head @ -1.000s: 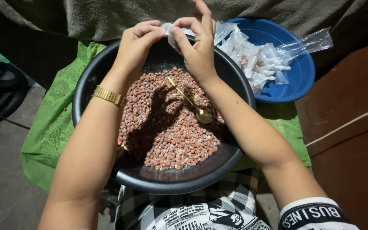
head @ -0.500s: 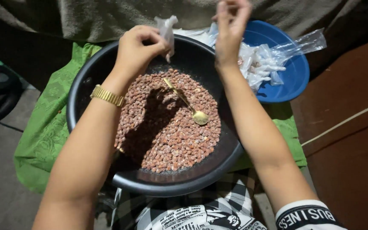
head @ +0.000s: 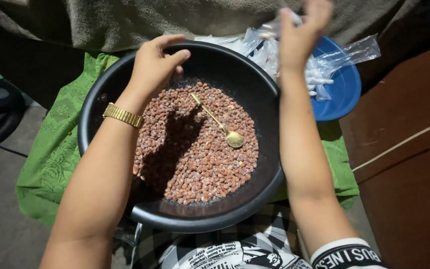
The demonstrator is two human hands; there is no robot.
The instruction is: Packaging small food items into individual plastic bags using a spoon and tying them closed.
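Note:
A wide black pan [head: 201,220] rests on my lap, holding a heap of reddish-brown coated nuts [head: 195,164]. A small gold spoon [head: 221,124] lies on the nuts with its bowl toward me. My left hand [head: 158,62], with a gold watch [head: 123,115] on its wrist, hovers over the pan's far side, fingers loosely curled and empty. My right hand [head: 302,30] is raised past the pan's far right rim and pinches a small clear plastic bag [head: 277,27], which is blurred. Under it sits a blue bowl [head: 345,94] of small clear bags [head: 319,74].
A green lace cloth [head: 51,159] lies beneath the pan. Grey fabric [head: 125,20] runs along the far side. A brown wooden surface [head: 409,164] with a pale cord across it is at the right. A dark object stands on the floor at the left.
Both hands held the small bag over the pan's far rim. The right hand has since carried it up and right toward the blue bowl, and the left hand has let go.

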